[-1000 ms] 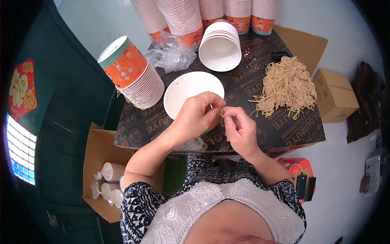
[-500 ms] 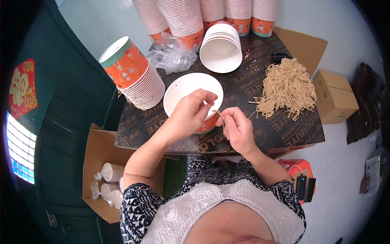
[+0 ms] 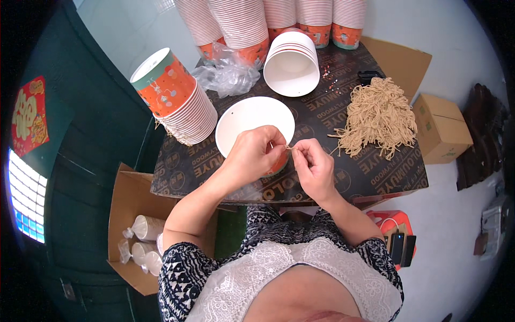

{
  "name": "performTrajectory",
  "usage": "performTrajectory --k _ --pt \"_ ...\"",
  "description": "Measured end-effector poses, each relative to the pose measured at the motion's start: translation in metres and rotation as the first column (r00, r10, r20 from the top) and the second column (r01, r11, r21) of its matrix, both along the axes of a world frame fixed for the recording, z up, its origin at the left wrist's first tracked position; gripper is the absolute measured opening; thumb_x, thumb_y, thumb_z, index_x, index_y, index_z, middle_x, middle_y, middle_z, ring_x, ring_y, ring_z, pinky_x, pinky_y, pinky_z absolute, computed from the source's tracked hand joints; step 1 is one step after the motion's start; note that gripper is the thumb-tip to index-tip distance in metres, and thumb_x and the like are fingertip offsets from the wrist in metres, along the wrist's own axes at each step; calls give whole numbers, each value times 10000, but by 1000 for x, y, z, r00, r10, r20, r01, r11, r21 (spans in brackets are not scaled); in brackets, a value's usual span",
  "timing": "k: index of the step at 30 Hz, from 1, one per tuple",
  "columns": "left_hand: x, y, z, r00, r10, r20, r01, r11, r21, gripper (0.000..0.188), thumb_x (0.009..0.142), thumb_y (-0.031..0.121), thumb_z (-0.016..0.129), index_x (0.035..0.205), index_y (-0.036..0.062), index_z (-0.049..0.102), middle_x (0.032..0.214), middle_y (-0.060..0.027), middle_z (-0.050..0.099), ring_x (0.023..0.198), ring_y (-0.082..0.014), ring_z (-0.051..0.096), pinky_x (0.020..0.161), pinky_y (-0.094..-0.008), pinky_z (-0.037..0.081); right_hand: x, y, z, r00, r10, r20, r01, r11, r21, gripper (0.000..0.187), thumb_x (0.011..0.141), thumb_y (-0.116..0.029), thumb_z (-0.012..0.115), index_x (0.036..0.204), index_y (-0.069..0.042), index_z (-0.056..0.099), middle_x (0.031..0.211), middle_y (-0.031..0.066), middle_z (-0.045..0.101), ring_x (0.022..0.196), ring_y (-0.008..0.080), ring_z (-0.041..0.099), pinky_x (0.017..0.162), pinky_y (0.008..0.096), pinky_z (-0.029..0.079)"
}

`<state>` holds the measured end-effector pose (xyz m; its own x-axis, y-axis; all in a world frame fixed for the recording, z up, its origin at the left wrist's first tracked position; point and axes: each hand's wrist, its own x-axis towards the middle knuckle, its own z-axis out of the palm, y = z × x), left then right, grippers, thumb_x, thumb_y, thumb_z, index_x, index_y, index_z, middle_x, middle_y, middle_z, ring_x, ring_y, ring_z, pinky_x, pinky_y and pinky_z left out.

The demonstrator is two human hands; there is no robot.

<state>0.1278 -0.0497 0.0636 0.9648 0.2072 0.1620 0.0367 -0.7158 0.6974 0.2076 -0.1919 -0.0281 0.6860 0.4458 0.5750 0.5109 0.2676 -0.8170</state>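
Note:
My left hand [image 3: 251, 156] and my right hand [image 3: 314, 167] are close together over the near rim of a paper bucket [image 3: 245, 119]. A short length of tan cord [image 3: 290, 148] runs between my fingertips, pinched by both hands. The bucket has a white inside and an orange printed outside, mostly covered by my left hand. To the right of my right hand lies a heap of tan cords [image 3: 382, 119]. A stack of nested buckets [image 3: 170, 91] leans at the left, with cord ends showing along its side.
Tall stacks of paper buckets [image 3: 238, 27] line the back of the dark table [image 3: 204, 166]. A few nested buckets [image 3: 292, 70] lie on their side beside crumpled clear plastic [image 3: 228, 75]. An open carton [image 3: 126, 209] with wrapped white items is at lower left; a red stool [image 3: 383, 220] holds phones.
My left hand has turned lower, its fingers closing onto the cord. The cord between the hands looks shorter and straighter; the bucket stays in place.

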Motion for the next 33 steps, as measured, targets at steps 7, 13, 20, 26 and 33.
performTrajectory --k 7,13,20,26,33 --pt "-3 1 -1 998 -43 35 42 999 31 74 849 10 657 904 -39 655 760 -80 672 712 -117 626 654 -276 517 2 7 6 998 -51 33 52 999 -17 48 908 -3 633 928 -3 589 645 11 528 546 52 457 490 251 390" --pt "-4 3 -3 999 -42 27 42 999 5 71 838 4 647 899 -34 648 771 -80 673 722 -127 629 670 -292 519 3 10 7 996 -77 51 78 997 -28 77 875 6 664 909 -10 597 602 2 488 515 54 422 470 258 371" --pt "-3 3 -8 997 -35 70 36 999 -24 66 838 7 648 892 -29 651 775 -81 677 717 -130 639 649 -285 516 3 9 12 987 -105 120 109 994 -27 108 849 23 675 940 -8 625 622 48 534 510 78 455 478 267 393" --pt "-2 3 -11 978 -71 196 69 997 18 56 832 8 618 865 -33 635 723 -154 664 645 -225 672 591 -329 520 -1 5 18 982 -99 158 114 990 -85 107 839 25 682 928 1 628 638 62 547 507 84 460 474 268 395" --pt "-1 2 -12 988 -21 152 18 1000 18 64 851 -1 642 909 -22 660 796 -90 685 710 -146 648 641 -284 516 3 8 13 979 -106 177 117 992 -53 118 824 32 695 921 1 633 664 76 564 506 83 464 479 256 398"
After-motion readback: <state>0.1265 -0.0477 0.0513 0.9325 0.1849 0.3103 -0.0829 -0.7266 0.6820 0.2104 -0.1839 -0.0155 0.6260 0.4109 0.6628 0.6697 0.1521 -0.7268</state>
